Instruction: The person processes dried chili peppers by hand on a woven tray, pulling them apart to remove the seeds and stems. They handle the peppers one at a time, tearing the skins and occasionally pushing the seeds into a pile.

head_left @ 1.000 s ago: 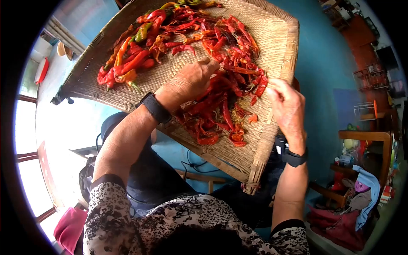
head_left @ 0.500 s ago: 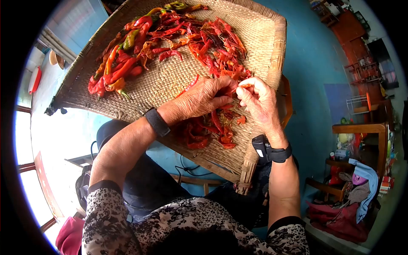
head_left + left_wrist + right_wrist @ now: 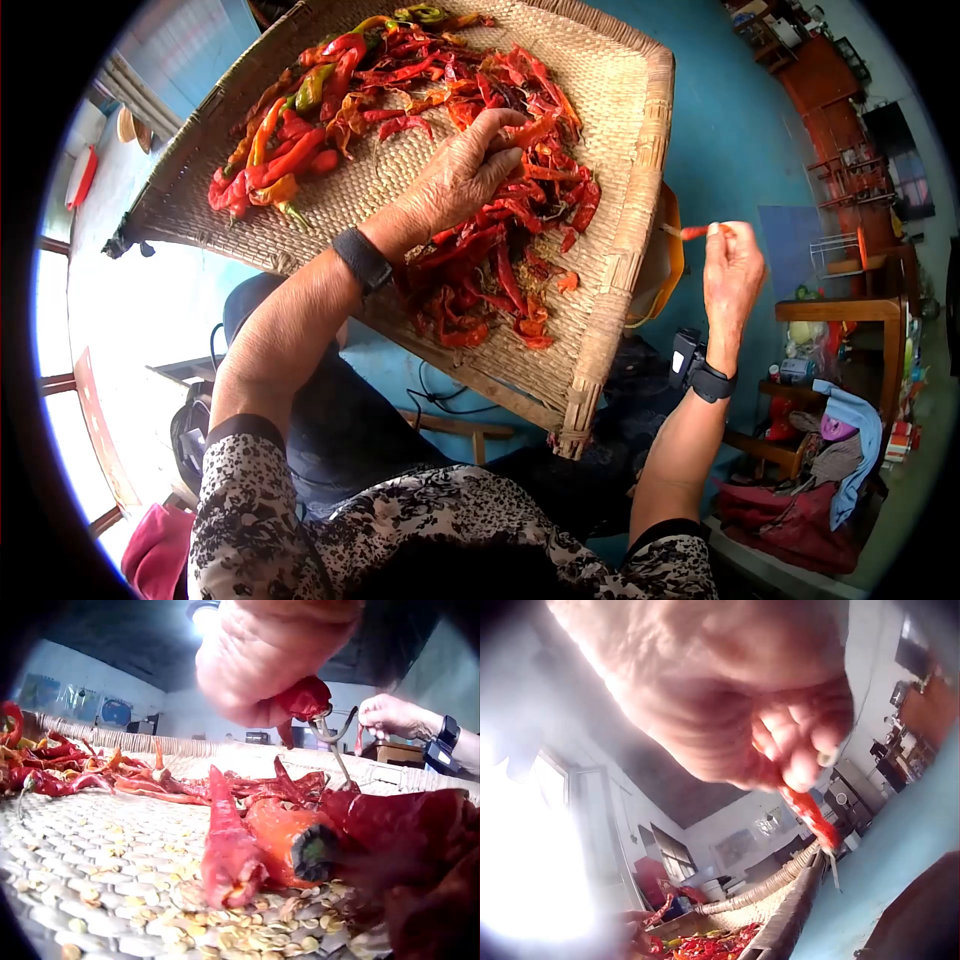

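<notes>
My left hand (image 3: 452, 188) is over the woven basket tray (image 3: 622, 95), holding a red chili pepper (image 3: 306, 697) whose thin stems dangle below the fingers in the left wrist view. Past the tray's right edge, my right hand (image 3: 735, 278) pinches another red chili pepper (image 3: 810, 814), its pale stem end sticking out from the fingertips. A heap of wrinkled red chili peppers (image 3: 505, 265) lies beneath the left hand. Fresher-looking red, orange and green peppers (image 3: 295, 155) sit on the tray's left side.
Beside the tray's right edge stands a container with a yellow rim (image 3: 676, 272), partly hidden by the tray. Loose pale seeds (image 3: 187, 919) are scattered on the weave. A wooden chair (image 3: 850, 312) piled with cloth is at the right.
Half a second ago both hands met over the tray's right side. Since then the right hand has swung right past the edge with a chili pepper, and the left has moved back over the heap.
</notes>
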A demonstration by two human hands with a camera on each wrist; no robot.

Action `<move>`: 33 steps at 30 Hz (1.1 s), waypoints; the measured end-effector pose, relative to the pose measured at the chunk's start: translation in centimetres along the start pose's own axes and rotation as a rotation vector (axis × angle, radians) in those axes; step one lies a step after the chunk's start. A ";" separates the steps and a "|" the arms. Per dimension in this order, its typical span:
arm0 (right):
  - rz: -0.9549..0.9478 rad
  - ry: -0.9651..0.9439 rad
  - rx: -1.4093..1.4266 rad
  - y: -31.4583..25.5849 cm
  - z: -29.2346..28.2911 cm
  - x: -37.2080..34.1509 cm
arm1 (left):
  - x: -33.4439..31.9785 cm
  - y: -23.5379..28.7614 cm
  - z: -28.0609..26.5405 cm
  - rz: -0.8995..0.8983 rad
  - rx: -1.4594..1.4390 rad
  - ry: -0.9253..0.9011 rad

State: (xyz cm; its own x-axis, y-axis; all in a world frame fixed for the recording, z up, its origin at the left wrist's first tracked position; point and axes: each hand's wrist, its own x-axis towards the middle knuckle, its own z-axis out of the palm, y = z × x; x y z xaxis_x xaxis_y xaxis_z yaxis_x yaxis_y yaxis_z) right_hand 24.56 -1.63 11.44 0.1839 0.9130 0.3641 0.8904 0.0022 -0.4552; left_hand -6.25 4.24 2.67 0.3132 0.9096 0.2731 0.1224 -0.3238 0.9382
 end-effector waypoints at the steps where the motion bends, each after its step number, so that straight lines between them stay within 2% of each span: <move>1: -0.078 -0.029 -0.149 -0.1 -0.2 -0.3 | 0.0 0.3 -0.1 -0.013 0.007 -0.016; 2: -0.091 -0.028 -0.142 0.1 0.2 -0.5 | -0.2 0.6 0.0 -0.015 0.007 -0.017; 4: -0.248 0.057 -0.069 0.5 1.7 -0.4 | -0.3 1.1 0.5 -0.073 -0.025 -0.046; 5: -0.275 0.026 0.036 -0.9 2.2 -0.6 | -0.4 1.3 0.9 -0.128 -0.187 -0.096; 6: -0.331 -0.057 0.083 -2.1 2.5 -1.0 | -0.6 1.7 1.2 -0.128 -0.186 -0.099; 8: -0.252 -0.290 0.298 -4.7 3.5 -1.9 | -1.0 2.4 1.6 -0.106 -0.267 -0.167; 9: -0.273 -0.371 0.345 -5.8 4.2 -2.3 | -1.1 2.0 2.1 -0.105 -0.375 -0.198; 12: -0.335 -0.646 0.421 -7.8 5.6 -2.5 | -1.5 2.4 2.6 -0.080 -0.462 -0.242; 13: -0.381 -0.596 0.472 -6.8 7.5 -3.0 | -1.5 2.3 2.8 -0.051 -0.493 -0.242; 18: -0.440 -0.548 0.455 -8.5 7.5 -2.9 | -1.4 1.9 2.7 -0.107 -0.511 -0.142; 20: -0.379 -0.417 0.308 -8.4 6.7 -2.8 | -1.3 2.3 2.2 -0.112 -0.179 -0.159; 22: -0.452 -0.259 0.256 -7.5 6.5 -2.2 | -1.3 2.3 1.8 -0.047 -0.090 -0.136; 24: -0.420 -0.125 0.195 -6.9 5.8 -1.9 | -1.3 2.8 1.5 -0.241 -0.090 -0.181; 25: -0.421 -0.023 0.168 -6.5 5.3 -1.9 | -1.1 0.6 2.1 -0.081 -0.053 -0.109; 26: -0.431 0.056 0.123 -5.7 4.8 -1.5 | -1.0 0.5 1.9 -0.077 -0.055 -0.108; 28: -0.364 0.129 0.237 -3.5 4.1 -1.0 | -0.7 0.4 1.5 -0.084 -0.035 -0.087; 30: -0.320 0.144 0.204 -2.7 2.5 -1.1 | -0.5 0.2 1.6 -0.058 -0.051 -0.052; 32: -0.282 0.212 0.181 -1.7 1.7 -1.3 | -0.4 0.4 1.5 -0.146 -0.056 -0.042; 33: -0.244 0.230 0.199 -0.8 1.2 -1.3 | -0.4 0.2 1.6 -0.135 -0.072 -0.011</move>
State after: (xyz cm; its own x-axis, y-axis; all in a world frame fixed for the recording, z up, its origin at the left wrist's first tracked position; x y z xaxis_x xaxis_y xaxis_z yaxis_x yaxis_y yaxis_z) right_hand 23.10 -2.31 10.32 0.0860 0.7605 0.6436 0.8256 0.3072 -0.4733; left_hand -4.86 3.38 2.40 0.3089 0.9405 0.1416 0.0967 -0.1792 0.9790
